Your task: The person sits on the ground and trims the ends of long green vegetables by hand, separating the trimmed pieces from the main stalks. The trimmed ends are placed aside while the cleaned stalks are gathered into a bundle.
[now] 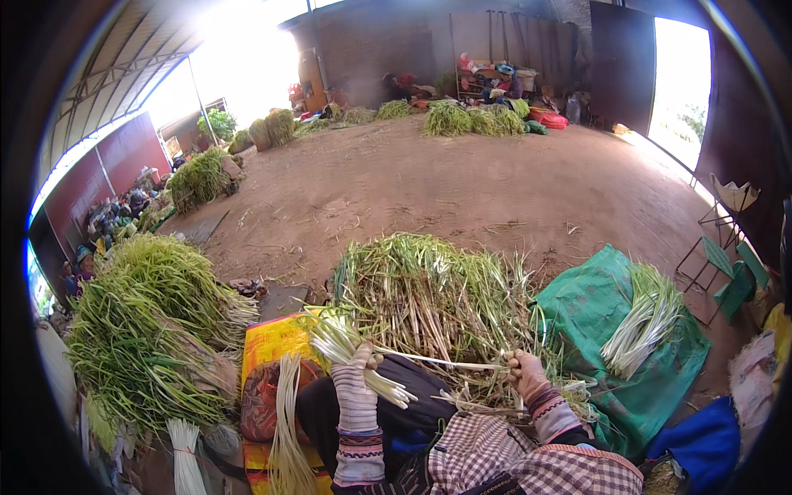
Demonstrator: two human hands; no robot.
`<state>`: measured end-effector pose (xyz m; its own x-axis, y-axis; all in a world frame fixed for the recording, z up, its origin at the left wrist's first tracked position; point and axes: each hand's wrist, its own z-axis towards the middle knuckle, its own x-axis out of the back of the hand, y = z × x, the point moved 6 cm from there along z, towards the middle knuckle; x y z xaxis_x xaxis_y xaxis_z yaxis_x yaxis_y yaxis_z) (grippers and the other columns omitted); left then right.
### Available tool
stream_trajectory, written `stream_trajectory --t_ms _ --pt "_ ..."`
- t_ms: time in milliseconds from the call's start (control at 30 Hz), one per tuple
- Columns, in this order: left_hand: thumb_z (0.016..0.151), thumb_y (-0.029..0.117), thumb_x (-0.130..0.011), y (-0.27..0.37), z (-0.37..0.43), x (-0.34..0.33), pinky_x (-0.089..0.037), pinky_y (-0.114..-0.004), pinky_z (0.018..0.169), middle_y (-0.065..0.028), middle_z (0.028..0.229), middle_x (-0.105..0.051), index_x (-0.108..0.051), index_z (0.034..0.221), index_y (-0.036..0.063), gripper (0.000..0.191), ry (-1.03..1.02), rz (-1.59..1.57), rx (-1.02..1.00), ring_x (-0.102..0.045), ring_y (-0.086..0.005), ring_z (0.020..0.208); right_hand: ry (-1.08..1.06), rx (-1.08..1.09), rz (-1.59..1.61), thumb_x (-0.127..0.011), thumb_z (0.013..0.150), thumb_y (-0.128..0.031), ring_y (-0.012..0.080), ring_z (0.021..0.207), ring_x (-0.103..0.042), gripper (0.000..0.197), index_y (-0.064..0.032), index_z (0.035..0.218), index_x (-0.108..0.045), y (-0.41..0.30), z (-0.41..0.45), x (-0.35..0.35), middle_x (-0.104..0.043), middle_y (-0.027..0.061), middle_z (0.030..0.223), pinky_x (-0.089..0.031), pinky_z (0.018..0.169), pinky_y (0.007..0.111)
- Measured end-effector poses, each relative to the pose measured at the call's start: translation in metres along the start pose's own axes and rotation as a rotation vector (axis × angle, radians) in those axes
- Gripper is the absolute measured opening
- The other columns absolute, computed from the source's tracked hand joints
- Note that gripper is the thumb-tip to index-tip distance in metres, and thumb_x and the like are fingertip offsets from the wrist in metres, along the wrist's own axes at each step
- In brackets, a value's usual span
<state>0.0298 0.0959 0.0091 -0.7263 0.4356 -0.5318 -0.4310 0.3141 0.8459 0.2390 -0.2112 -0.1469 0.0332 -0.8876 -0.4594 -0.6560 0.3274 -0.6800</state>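
Note:
My left hand (361, 361) is closed around a bunch of pale-stemmed green stalks (334, 337), their white ends pointing down to the right over my lap. One white stalk (439, 361) stretches from there to my right hand (520, 365), whose fingers pinch its end. Just beyond my hands lies a large heap of untrimmed stalks (427, 297) with brownish stems and dry leaves. On a green woven sheet (569, 309) at the right rests a bundle of white-stemmed stalks (643, 322). Long pale strands (286, 421) lie over a yellow sack (266, 340) at my left.
A big leafy heap (148, 328) and a tied white bundle (185, 458) are at the left. Green seats with metal frames (730, 272) stand at the right, near a blue cloth (699, 439). More green piles (448, 117) and people are across the earthen floor (383, 179).

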Motion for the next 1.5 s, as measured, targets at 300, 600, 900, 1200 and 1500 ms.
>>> stream_trajectory --t_ms 300,600,900,1200,1500 --pt "0.091 0.005 -0.064 -0.024 -0.015 -0.006 -0.053 -0.029 0.067 -0.0008 0.076 -0.058 -0.065 0.109 -0.0004 0.020 -0.203 0.141 0.018 -0.057 -0.0119 0.067 -0.096 0.936 -1.633 -0.056 0.098 -0.027 0.0299 0.081 -0.069 0.021 -0.0158 0.103 -0.072 -0.054 -0.083 -0.115 -0.069 0.0109 0.096 -0.054 0.071 0.041" --pt "0.092 0.014 -0.069 -0.029 -0.025 -0.025 -0.053 -0.026 0.066 -0.0006 0.072 -0.056 -0.065 0.106 -0.0026 0.021 -0.181 0.158 0.099 -0.054 -0.0086 0.062 -1.086 0.179 -0.835 -0.060 0.099 -0.036 0.0086 0.090 -0.061 0.038 -0.0032 0.115 -0.071 0.000 -0.109 -0.174 -0.071 0.0014 0.104 -0.050 0.082 0.026" --pt "0.092 0.006 -0.068 -0.032 -0.007 -0.015 -0.049 -0.024 0.060 -0.0061 0.109 -0.065 -0.049 0.138 0.0007 0.049 -0.152 0.010 0.161 -0.050 -0.0050 0.060 -0.932 0.177 -0.574 -0.066 0.097 -0.027 0.0067 0.080 -0.062 0.032 0.0011 0.110 -0.072 -0.044 -0.114 -0.170 -0.073 0.0022 0.097 -0.050 0.075 0.022" --pt "0.090 0.009 -0.072 -0.034 -0.027 -0.021 -0.051 -0.025 0.059 -0.0046 0.102 -0.065 -0.054 0.128 0.0019 0.043 -0.183 -0.029 0.155 -0.057 -0.0087 0.063 -0.816 0.124 -0.580 -0.077 0.087 -0.025 0.0080 0.078 -0.061 0.031 0.0033 0.100 -0.073 -0.012 -0.101 -0.167 -0.074 0.0077 0.095 -0.051 0.075 0.025" --pt "0.089 0.004 -0.072 -0.039 -0.033 -0.030 -0.048 -0.024 0.055 -0.0082 0.100 -0.068 -0.052 0.131 0.0010 0.047 -0.150 0.068 0.217 -0.059 -0.0111 0.061 -0.816 0.112 -0.544 -0.078 0.086 -0.019 0.0102 0.083 -0.065 0.025 0.0019 0.099 -0.073 0.001 -0.109 -0.172 -0.074 0.0089 0.095 -0.053 0.076 0.025"
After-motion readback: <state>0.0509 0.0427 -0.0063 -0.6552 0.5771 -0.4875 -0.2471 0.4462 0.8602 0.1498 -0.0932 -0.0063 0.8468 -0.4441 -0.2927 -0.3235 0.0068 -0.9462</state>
